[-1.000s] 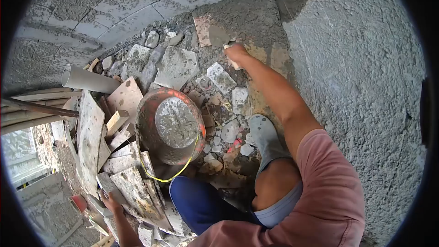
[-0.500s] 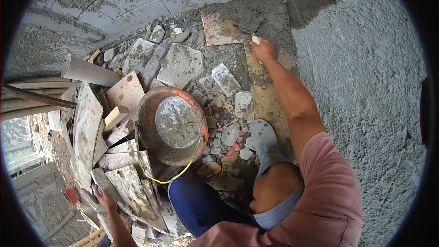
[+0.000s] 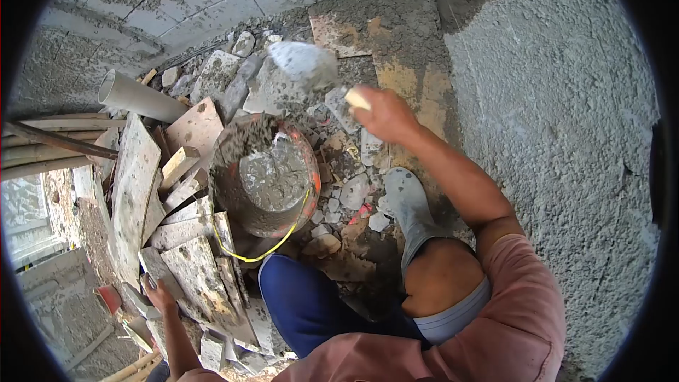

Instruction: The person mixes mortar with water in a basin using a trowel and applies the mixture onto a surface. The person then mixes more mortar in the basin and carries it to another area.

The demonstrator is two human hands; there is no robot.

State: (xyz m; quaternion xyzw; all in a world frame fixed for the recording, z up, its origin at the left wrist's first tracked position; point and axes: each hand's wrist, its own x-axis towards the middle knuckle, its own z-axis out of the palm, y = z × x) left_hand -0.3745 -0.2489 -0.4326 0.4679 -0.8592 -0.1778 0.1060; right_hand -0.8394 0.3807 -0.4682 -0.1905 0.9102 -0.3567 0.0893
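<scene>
My right hand [image 3: 387, 114] is closed round the pale handle of a trowel [image 3: 303, 62], whose blurred blade points up and left over the rubble. Below and left of that blade stands an orange-red bucket [image 3: 316, 163], coated in mortar and part filled with wet grey mortar [image 3: 272, 178]. A blurred dark clump of mortar [image 3: 244, 140] shows at its upper left rim. A yellow cord handle [image 3: 283, 242] hangs down the bucket's near side. At lower left, my left hand [image 3: 163, 296] lies with fingers apart against a grey slab [image 3: 157, 269] in the scrap pile.
Mortar-stained boards [image 3: 205, 279] lean and lie left of the bucket. A white pipe [image 3: 143, 97] and bamboo poles [image 3: 60, 138] are farther left. A block wall [image 3: 212, 3] runs behind, and a rough grey wall [image 3: 552, 134] rises at right. My boot [image 3: 409, 198] stands amid rubble.
My right hand and the trowel have swung left and nearer from the mortar-covered boards by the corner. A clump of mortar now shows at the bucket rim. My left hand shifts slightly upward.
</scene>
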